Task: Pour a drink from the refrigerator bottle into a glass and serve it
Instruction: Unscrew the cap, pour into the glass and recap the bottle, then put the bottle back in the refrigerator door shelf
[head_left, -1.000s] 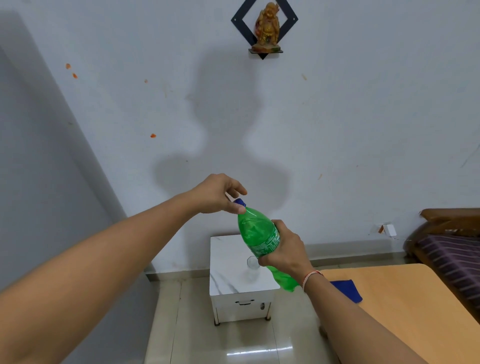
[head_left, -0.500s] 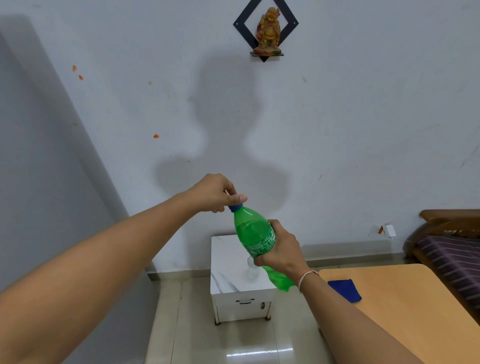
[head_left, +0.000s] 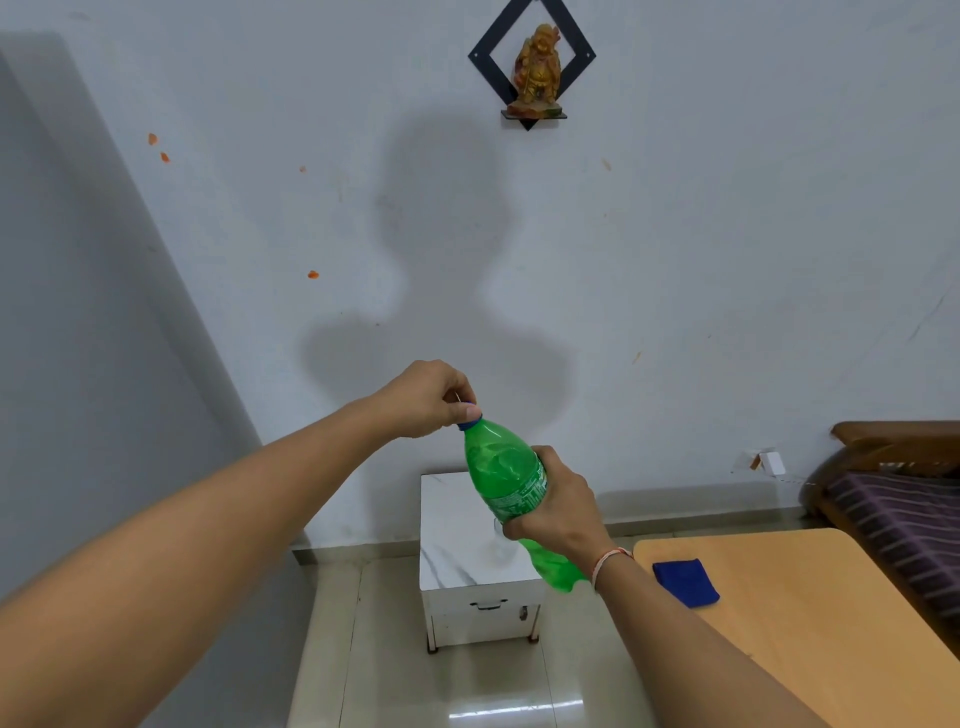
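Note:
A green plastic bottle (head_left: 506, 478) with a blue cap (head_left: 469, 423) is held tilted in the air, its neck up and to the left. My right hand (head_left: 558, 506) is wrapped around its middle, over the label. My left hand (head_left: 431, 397) pinches the cap between thumb and fingers. A clear glass (head_left: 497, 526) stands on the small white marble-topped cabinet (head_left: 452, 551) below; the bottle and my right hand hide most of it.
A wooden table (head_left: 800, 597) with a blue cloth (head_left: 685, 582) on it is at the lower right. A striped sofa (head_left: 898, 499) stands at the far right. A tiled floor (head_left: 363, 649) runs in front of the cabinet; a grey wall is on the left.
My right hand has tipped the bottle more upright. My left hand has closed tighter over the blue cap and turned a little.

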